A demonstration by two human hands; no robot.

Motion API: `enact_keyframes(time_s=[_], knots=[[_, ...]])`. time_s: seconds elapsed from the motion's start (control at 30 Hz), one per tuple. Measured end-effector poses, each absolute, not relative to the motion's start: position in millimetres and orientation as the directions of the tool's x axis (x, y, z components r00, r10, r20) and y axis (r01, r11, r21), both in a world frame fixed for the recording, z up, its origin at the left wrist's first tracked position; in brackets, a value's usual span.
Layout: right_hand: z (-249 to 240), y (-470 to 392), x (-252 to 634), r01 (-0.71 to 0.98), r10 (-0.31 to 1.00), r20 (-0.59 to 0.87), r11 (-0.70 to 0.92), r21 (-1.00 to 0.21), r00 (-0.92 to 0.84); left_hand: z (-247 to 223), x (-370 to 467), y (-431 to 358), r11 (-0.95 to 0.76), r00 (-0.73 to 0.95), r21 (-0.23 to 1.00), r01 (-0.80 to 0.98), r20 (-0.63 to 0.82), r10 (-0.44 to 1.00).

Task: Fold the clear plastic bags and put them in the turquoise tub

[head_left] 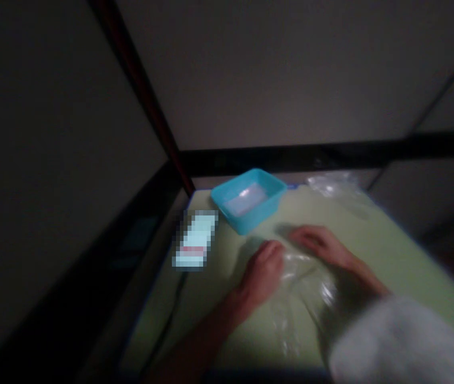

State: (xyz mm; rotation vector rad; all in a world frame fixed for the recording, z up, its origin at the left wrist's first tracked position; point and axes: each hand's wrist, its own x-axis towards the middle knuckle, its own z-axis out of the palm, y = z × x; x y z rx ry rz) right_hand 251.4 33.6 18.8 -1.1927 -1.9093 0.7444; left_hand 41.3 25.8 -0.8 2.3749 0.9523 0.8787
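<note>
A crumpled clear plastic bag (302,282) lies on the pale green tabletop, spread between my hands and down toward the table's near edge. At its upper left edge, my left hand (264,266) is closed with curled fingers that seem to grip the plastic. My right hand (325,244) rests just beyond the bag's upper right side, its fingers bent and drawn together. Blur hides its fingertips and whatever they may hold. Ahead of both hands sits a turquoise plastic basket (261,218) with a whitish, shiny flat content (247,198).
Left of the basket lies a phone (197,240) with a lit, pixelated screen; a dark cable (170,309) runs from it toward me. More clear plastic (333,184) is at the table's far right. The table (395,261) meets a wall (291,74) at the back.
</note>
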Motion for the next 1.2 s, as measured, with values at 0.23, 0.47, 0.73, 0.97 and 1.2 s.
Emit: enact_keyframes(time_s=[0.23, 0.47, 0.73, 0.97, 1.2], knots=[[0, 38, 253, 0.587, 0.845, 0.201, 0.497, -0.638, -0.496, -15, 55, 12, -0.723, 0.769, 0.496, 0.480, 0.158, 0.619], [13, 37, 278, 0.735, 0.904, 0.196, 0.424, -0.530, -0.380, -7, 33, 35, -0.801, 0.873, 0.462, 0.381, 0.104, 0.476], [26, 29, 283, 0.699, 0.929, 0.237, 0.369, -0.613, -0.284, -1, 16, 66, -0.746, 0.944, 0.613, 0.260, -0.001, 0.329], [36, 7, 251, 0.603, 0.825, 0.203, 0.532, -0.594, -0.528, 23, 46, 42, -0.770, 0.983, 0.637, -0.034, 0.159, 0.088], [-15, -5, 231, 0.653, 0.833, 0.285, 0.549, -0.521, -0.474, 7, 43, 8, -0.685, 0.794, 0.652, 0.325, 0.206, 0.572]])
